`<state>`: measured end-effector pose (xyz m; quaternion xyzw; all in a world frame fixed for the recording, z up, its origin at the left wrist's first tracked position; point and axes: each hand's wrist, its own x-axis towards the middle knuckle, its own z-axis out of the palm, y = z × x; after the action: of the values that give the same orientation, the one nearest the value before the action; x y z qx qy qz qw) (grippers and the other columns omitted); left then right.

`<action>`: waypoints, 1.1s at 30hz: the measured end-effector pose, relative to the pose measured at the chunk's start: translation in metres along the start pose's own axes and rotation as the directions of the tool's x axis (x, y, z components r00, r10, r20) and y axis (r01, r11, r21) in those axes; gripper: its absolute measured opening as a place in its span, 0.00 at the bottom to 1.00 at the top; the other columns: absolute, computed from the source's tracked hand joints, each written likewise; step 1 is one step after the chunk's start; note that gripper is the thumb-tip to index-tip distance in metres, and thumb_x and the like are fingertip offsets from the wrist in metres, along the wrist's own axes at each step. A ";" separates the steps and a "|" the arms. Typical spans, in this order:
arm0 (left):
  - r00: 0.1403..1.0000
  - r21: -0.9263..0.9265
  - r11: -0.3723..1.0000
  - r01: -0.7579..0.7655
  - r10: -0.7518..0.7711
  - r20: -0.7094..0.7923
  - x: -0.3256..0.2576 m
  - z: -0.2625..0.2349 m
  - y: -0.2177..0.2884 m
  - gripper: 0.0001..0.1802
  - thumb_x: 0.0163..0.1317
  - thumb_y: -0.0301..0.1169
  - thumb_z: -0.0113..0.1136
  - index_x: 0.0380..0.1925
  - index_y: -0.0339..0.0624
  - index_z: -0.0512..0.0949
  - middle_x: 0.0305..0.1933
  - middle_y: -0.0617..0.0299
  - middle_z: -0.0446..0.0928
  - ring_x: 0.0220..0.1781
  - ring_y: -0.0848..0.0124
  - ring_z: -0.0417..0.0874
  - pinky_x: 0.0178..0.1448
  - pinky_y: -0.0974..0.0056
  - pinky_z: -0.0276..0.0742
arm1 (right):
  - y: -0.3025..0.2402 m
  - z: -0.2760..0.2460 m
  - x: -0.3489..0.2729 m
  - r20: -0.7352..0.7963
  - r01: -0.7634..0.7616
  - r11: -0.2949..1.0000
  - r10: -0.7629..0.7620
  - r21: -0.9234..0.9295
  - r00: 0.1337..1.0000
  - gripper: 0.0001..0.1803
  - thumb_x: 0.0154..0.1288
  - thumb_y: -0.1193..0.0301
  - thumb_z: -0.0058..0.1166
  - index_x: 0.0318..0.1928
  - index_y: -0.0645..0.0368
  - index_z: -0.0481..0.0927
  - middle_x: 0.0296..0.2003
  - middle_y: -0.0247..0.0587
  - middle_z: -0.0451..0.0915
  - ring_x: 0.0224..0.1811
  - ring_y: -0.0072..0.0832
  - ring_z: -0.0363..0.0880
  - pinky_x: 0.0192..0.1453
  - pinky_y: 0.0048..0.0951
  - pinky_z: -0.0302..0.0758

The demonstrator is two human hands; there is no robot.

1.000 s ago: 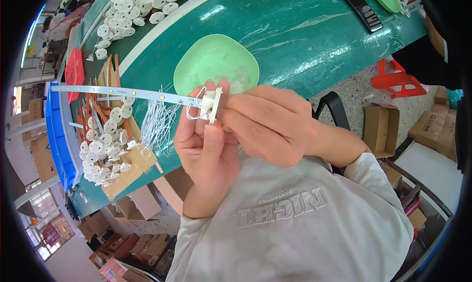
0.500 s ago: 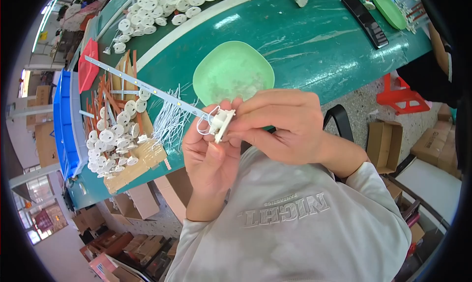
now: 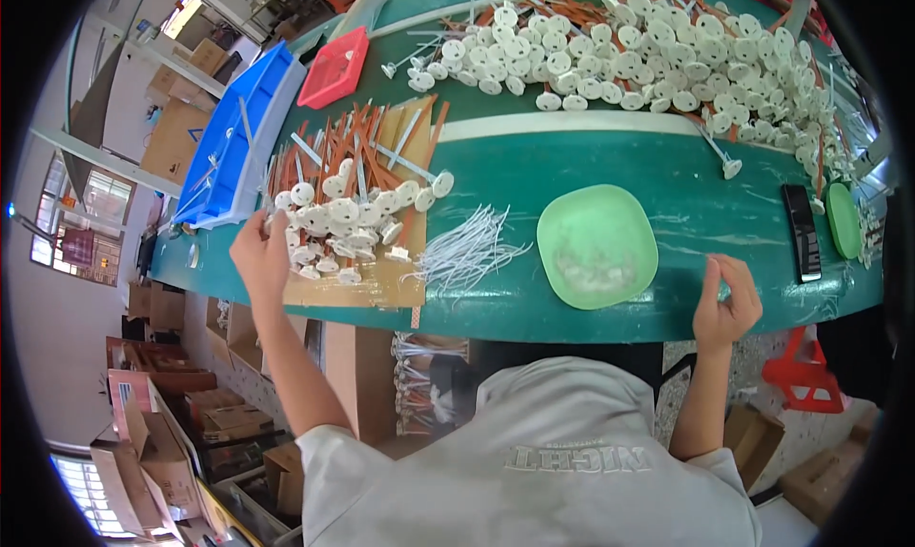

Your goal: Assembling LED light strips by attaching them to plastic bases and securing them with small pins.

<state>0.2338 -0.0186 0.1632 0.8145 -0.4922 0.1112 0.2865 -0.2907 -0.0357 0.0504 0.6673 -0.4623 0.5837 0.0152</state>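
Green table [image 3: 515, 175]; left hand [image 3: 259, 253] at white discs [image 3: 343, 211], grip unclear; right hand [image 3: 728, 301] curled near green dish [image 3: 600, 209], grip unclear

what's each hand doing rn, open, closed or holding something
Left hand: at the white discs, grip cannot be told.
Right hand: curled, whether it holds anything cannot be told.

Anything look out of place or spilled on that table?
One white disc sits alone on the table, this side of the white band, while many others lie bunched in the heap beyond. I see no spill or clear damage.
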 end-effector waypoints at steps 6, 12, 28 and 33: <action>0.963 0.344 0.914 -0.215 0.140 0.229 0.053 0.006 -0.009 0.25 0.56 0.46 0.61 0.41 0.33 0.83 0.37 0.37 0.81 0.42 0.43 0.82 0.48 0.49 0.77 | 0.019 -0.019 0.000 -0.049 -0.118 0.966 0.109 -0.231 0.993 0.00 0.60 0.83 0.57 0.32 0.68 0.80 0.30 0.46 0.83 0.31 0.34 0.82 0.38 0.28 0.76; 0.931 0.311 0.878 -0.363 0.358 0.076 0.083 0.011 0.072 0.27 0.58 0.50 0.62 0.44 0.35 0.81 0.40 0.44 0.81 0.45 0.49 0.82 0.49 0.52 0.77 | 0.031 -0.018 -0.004 -0.027 -0.260 0.954 0.259 -0.150 0.966 0.04 0.64 0.79 0.53 0.32 0.66 0.80 0.28 0.45 0.81 0.28 0.33 0.80 0.34 0.28 0.74; 0.788 0.083 0.812 -0.578 0.529 0.315 0.167 0.255 0.325 0.28 0.56 0.50 0.61 0.45 0.36 0.79 0.42 0.40 0.81 0.46 0.46 0.82 0.51 0.47 0.78 | 0.034 -0.016 0.010 0.134 -0.191 0.964 0.217 -0.186 0.967 0.04 0.51 0.78 0.64 0.28 0.61 0.81 0.24 0.41 0.81 0.26 0.35 0.81 0.29 0.31 0.75; 0.762 0.177 0.760 -0.625 0.546 0.349 0.158 0.228 0.346 0.21 0.54 0.45 0.63 0.38 0.37 0.82 0.39 0.41 0.82 0.44 0.47 0.84 0.48 0.48 0.80 | 0.040 -0.015 0.010 0.138 -0.284 0.949 0.302 -0.134 0.943 0.04 0.51 0.78 0.64 0.27 0.61 0.81 0.24 0.41 0.81 0.26 0.36 0.81 0.30 0.31 0.76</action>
<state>-0.0110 -0.3882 0.1748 0.6567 -0.7377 0.1501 0.0458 -0.3284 -0.0565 0.0427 0.6330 -0.5883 0.4981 -0.0708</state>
